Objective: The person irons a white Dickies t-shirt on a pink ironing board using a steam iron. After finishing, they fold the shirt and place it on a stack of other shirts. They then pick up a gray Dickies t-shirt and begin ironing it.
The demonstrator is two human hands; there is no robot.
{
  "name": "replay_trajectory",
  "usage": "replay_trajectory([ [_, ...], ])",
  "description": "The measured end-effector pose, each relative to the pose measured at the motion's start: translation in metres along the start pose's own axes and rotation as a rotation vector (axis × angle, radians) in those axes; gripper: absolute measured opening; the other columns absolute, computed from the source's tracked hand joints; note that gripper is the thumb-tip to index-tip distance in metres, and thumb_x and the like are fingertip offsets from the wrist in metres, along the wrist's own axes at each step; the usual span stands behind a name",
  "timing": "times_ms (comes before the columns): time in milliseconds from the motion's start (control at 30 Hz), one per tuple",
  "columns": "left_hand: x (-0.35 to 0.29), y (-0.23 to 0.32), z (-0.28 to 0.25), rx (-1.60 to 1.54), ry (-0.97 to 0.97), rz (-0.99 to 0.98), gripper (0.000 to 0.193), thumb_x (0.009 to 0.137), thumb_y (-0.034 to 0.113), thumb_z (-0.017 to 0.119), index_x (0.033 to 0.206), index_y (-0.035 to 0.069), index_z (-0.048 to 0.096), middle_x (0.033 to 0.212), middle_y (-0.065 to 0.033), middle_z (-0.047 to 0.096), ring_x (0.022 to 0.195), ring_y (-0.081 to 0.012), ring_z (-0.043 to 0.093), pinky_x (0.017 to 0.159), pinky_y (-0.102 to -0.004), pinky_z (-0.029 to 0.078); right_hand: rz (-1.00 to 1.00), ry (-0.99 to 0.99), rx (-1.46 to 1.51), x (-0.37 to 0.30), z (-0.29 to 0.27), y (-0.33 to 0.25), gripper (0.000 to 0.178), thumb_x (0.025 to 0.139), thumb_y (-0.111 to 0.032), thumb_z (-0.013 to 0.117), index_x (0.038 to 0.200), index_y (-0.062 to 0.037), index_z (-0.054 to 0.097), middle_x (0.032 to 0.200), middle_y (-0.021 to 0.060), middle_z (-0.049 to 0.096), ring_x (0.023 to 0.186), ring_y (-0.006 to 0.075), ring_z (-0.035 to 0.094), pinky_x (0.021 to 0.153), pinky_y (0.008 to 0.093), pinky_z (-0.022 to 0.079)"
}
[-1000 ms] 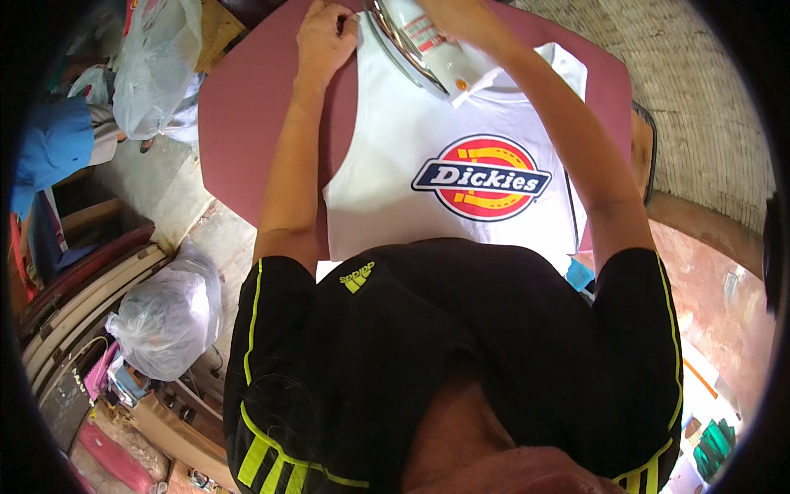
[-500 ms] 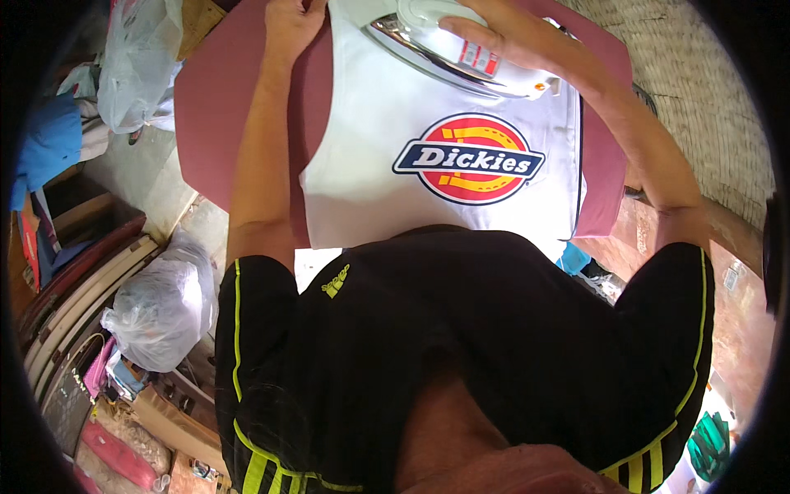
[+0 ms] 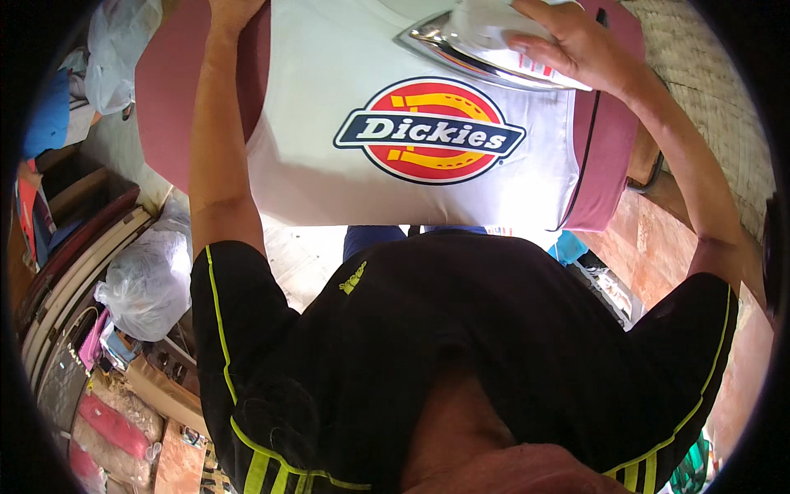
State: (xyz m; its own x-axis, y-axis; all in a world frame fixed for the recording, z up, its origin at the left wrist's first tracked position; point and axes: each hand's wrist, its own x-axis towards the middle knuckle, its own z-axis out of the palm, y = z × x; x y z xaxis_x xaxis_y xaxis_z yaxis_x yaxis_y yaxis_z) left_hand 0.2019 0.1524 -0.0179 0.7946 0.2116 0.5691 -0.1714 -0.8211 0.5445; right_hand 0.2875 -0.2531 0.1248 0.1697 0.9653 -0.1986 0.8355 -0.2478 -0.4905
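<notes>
A white shirt (image 3: pixel 313 165) lies spread over a maroon ironing board (image 3: pixel 173 115), its red, yellow and navy printed emblem (image 3: pixel 429 132) facing up. My right hand (image 3: pixel 568 45) is wrapped round the handle of a white iron with a shiny metal base (image 3: pixel 461 49). The iron sits on the shirt just beyond the emblem, its pointed tip toward the left. At the far left of the shirt is my left hand (image 3: pixel 234 10), cut by the upper edge of the picture, so its fingers are hidden.
A thin dark cord-like line (image 3: pixel 588 156) runs down the board's right side. To the left are hanging clear plastic bags (image 3: pixel 119 58), a stuffed plastic bag (image 3: pixel 148 284) and stacked curved panels (image 3: pixel 90 272). A woven mat surface (image 3: pixel 708 90) lies at the far right.
The iron has moved right across the shirt and closer to the emblem. The shirt, the board and my left hand appear farther left and up in the picture.
</notes>
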Motion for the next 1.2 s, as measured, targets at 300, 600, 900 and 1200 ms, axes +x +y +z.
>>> replay_trajectory([
  [300,-0.004,0.004,-0.007,0.007,0.032,-0.081,0.019,0.085,0.016,0.076,0.082,0.005,0.061,0.082,-0.0059,0.055,0.071,-0.0195,0.053,0.070,-0.0339,0.047,0.238,0.023,0.132,0.039,-0.004,-0.035,0.034,0.096,-0.033,0.064,0.107,-0.0010,0.059,0.086,0.0232,0.069,0.074,0.0330,0.071,0.066,0.0401,0.056],
  [600,0.001,0.006,-0.003,0.066,0.044,-0.056,0.016,0.088,0.018,0.068,0.083,0.004,0.065,0.080,-0.0132,0.056,0.077,-0.0319,0.059,0.069,-0.0410,0.048,0.263,0.324,0.064,0.126,0.000,-0.053,0.045,0.097,-0.040,0.059,0.109,0.0040,0.059,0.092,0.0312,0.066,0.087,0.0459,0.067,0.073,0.0503,0.052],
  [900,0.008,0.010,0.008,-0.103,0.063,-0.040,0.008,0.085,0.013,0.067,0.086,0.005,0.066,0.083,-0.0135,0.059,0.077,-0.0316,0.060,0.069,-0.0410,0.050,0.442,0.719,0.124,0.202,-0.003,-0.037,0.050,0.099,-0.041,0.053,0.098,0.0087,0.059,0.090,0.0314,0.066,0.088,0.0431,0.068,0.076,0.0470,0.052],
  [1200,-0.007,-0.029,0.007,-0.009,-0.004,-0.080,0.019,0.088,0.022,0.064,0.098,0.005,0.068,0.107,-0.0191,0.068,0.117,-0.0409,0.057,0.100,-0.0488,0.045,0.419,0.638,0.050,0.201,0.005,-0.033,0.053,0.099,-0.044,0.047,0.108,0.0064,0.061,0.099,0.0311,0.066,0.096,0.0441,0.065,0.084,0.0474,0.050],
])
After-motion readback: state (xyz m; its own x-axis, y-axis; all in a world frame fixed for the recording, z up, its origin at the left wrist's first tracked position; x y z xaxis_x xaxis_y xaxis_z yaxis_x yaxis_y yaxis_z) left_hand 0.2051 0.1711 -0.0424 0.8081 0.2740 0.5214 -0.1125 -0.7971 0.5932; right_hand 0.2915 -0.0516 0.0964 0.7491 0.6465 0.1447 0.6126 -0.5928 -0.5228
